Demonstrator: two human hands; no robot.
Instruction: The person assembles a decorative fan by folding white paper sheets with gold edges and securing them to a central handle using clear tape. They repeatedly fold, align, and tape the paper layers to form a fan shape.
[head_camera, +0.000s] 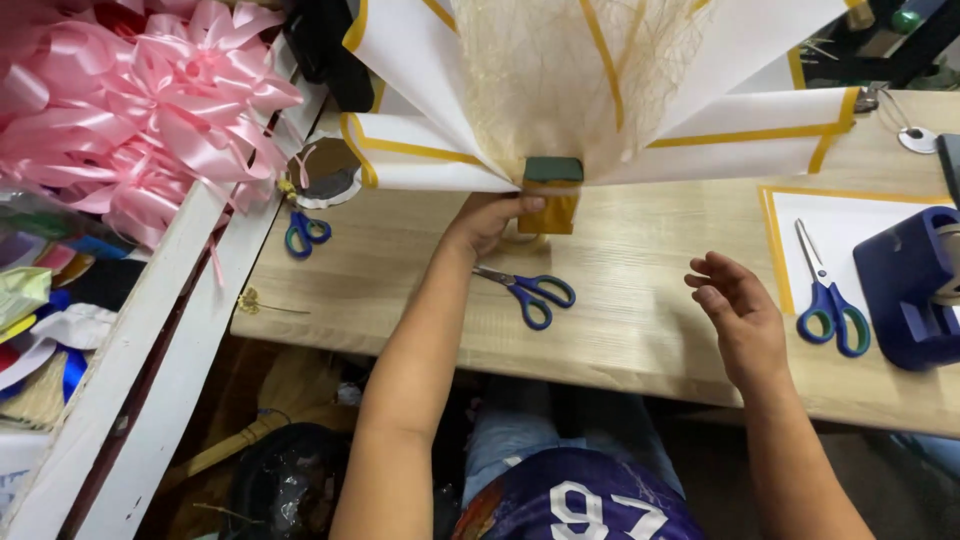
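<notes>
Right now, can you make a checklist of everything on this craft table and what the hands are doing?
Surface: light wooden table, mostly bare at the front.
Job's things: white wrapping paper with yellow edges fanned around beige mesh, gathered at a gold-wrapped base.
Clutter: three blue-handled scissors, a blue tape dispenser, pink ribbon bows.
Grippers: left hand grips the base; right hand is open, above the table and holding nothing.
Cables: nothing seen.
Surroundings: white wooden frame on the left.

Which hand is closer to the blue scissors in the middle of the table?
Left. The left hand grips the bouquet base just above the blue scissors; the right hand hovers open, farther off to their right.
</notes>
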